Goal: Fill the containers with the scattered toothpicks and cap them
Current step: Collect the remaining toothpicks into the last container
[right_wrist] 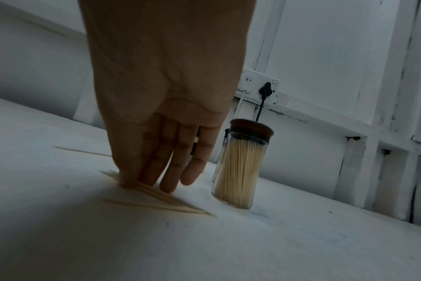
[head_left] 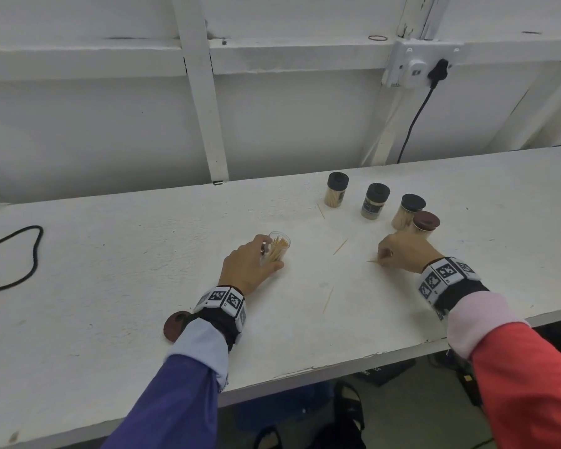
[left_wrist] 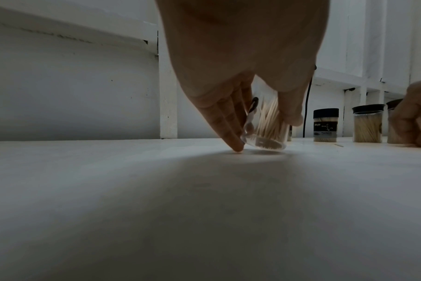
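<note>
Presently, toothpicks (right_wrist: 156, 197): thin, light, likely springy slivers lying flat near the table's (head_left: 143, 254) right side; best swept into a bundle, then pinched mid-length.
Right hand (head_left: 402, 252): fingers extended, tips pressing the bundle, nothing clasped.
Open container (head_left: 277, 249): clear, probably slippery, tilted, part-filled, left of centre.
Left hand (head_left: 248, 267): wrapped round its wall.
Capped jars (head_left: 374, 200): four, far right.
Brown lid (head_left: 175, 325): near left.
</note>
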A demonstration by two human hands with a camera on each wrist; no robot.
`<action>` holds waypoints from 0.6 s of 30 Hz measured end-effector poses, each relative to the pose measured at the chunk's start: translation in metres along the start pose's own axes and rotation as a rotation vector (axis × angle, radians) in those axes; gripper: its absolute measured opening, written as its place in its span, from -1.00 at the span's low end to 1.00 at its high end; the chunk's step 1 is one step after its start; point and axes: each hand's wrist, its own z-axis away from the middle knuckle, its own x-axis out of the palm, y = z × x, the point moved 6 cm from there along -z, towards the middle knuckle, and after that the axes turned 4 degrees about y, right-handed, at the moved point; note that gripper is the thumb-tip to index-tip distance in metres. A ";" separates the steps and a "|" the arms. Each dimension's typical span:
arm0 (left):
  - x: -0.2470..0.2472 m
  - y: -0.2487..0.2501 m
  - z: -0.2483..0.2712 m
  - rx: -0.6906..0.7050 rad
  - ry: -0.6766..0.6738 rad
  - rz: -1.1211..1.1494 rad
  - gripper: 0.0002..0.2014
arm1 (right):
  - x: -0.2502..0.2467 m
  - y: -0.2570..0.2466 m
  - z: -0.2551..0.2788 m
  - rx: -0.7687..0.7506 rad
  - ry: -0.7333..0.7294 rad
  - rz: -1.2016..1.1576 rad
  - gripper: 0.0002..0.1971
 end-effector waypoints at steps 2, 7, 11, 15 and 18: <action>0.000 0.001 0.000 0.002 0.000 -0.002 -0.46 | 0.004 0.000 -0.001 0.004 -0.066 0.016 -0.92; -0.001 0.002 0.000 0.009 -0.005 -0.005 -0.46 | 0.011 -0.009 0.002 -0.039 -0.168 0.112 -0.83; 0.001 0.003 -0.001 0.018 -0.017 0.016 -0.47 | 0.005 -0.008 -0.002 -0.015 -0.096 -0.018 -0.83; 0.003 0.005 -0.001 0.041 -0.038 0.037 -0.48 | -0.027 -0.042 -0.006 -0.051 0.187 -0.673 -0.98; 0.005 0.007 0.000 0.055 -0.058 0.041 -0.48 | -0.046 -0.085 -0.007 -0.116 0.285 -1.141 -0.78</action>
